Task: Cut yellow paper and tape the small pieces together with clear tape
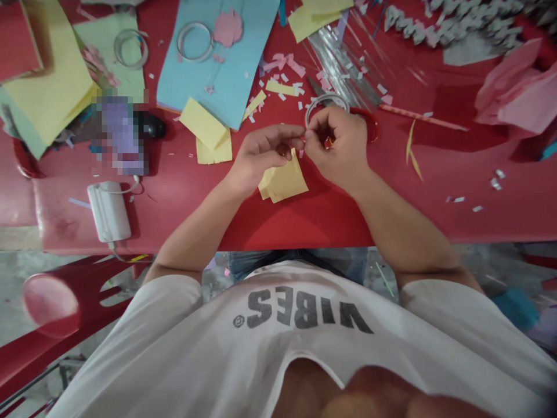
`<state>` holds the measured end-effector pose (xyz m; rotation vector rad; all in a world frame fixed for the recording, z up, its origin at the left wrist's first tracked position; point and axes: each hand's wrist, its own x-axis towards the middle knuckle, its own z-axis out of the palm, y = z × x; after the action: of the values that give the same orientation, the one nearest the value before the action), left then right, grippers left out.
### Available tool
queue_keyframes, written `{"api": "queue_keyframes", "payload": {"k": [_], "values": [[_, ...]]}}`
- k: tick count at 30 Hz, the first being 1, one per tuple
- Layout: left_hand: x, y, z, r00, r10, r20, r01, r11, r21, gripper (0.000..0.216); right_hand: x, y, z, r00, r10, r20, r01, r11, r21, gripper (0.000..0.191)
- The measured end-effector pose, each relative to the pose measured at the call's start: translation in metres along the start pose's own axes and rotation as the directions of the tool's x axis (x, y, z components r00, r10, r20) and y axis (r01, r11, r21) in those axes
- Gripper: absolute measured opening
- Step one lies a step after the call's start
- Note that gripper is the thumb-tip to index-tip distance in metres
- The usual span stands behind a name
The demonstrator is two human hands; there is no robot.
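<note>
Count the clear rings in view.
3 rings: one on the blue paper, one on the pale green paper, one behind the right hand. More may lie under papers.

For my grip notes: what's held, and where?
A small red piece, pinched by the fingertips of the left hand and right hand; its kind is unclear.

Across the red counter [278, 223], a white plastic box [108, 212] with a thin cord [124, 188] at lower left; a sky-blue paper sheet [209, 75] at top centre, 1 clear ring [194, 42] lying on it; crumpled pink tissue paper [517, 87] at right; loose silver strips [339, 58] near the top edge.
</note>
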<state>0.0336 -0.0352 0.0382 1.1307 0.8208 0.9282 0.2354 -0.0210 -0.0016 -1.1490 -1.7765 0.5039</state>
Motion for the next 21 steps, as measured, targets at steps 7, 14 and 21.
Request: {"api": "queue_keyframes", "payload": {"k": [7,14,21], "values": [[0.004,-0.014,-0.004,0.99,0.139,-0.013,-0.136,0.981,0.139,0.044,0.001,-0.012,-0.01,0.999,-0.04,-0.027,0.041,0.998,0.039,0.009],[0.001,-0.017,0.0,0.946,0.304,-0.112,-0.248,0.903,0.351,0.031,0.001,-0.015,-0.009,0.993,0.085,0.084,-0.103,0.966,0.238,0.034],[-0.003,-0.011,0.003,0.929,0.361,-0.08,-0.294,0.853,0.432,0.02,-0.003,-0.024,-0.007,0.987,0.091,0.129,-0.128,0.938,0.321,0.034]]}}
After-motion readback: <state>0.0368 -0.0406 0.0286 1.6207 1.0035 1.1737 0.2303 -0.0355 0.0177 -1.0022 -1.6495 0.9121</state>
